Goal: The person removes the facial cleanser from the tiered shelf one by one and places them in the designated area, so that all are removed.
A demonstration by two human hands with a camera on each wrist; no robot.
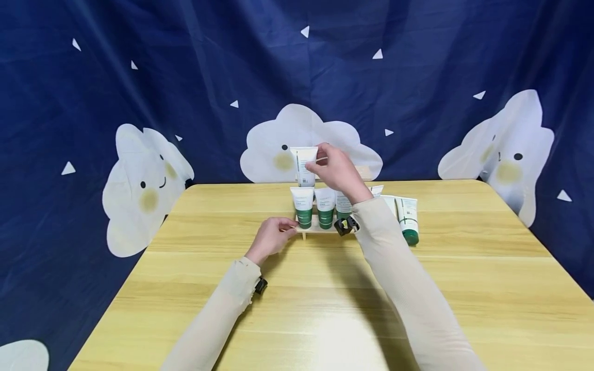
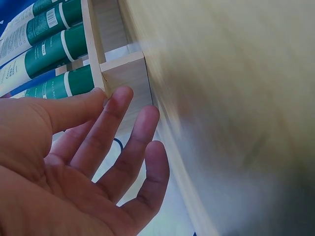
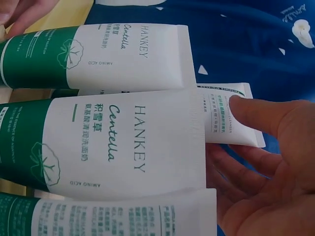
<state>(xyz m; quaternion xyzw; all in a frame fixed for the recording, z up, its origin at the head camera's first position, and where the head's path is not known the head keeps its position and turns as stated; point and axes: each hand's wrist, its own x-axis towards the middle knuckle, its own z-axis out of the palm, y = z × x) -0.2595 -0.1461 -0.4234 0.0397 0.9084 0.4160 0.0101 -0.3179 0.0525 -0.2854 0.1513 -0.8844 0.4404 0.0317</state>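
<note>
My right hand [image 1: 337,172] grips a white facial cleanser tube [image 1: 303,166] by its upper part, behind the front row on a small wooden rack [image 1: 319,226]. In the right wrist view its thumb lies on the tube's printed face, with the fingers behind; the lower part is hidden. White-and-green tubes stand cap down along the front of the rack, among them a left one [image 1: 303,206] and a middle one [image 1: 326,207]. At the rack's left end, my left hand [image 1: 271,237] pinches the wooden edge between thumb and index finger, the other fingers spread loosely.
To the right of the rack, a tube with a green cap [image 1: 409,219] lies on the wooden table [image 1: 487,288], with more white tubes beside it, partly behind my right sleeve [image 1: 394,268]. A dark blue curtain [image 1: 260,46] with clouds hangs behind the table.
</note>
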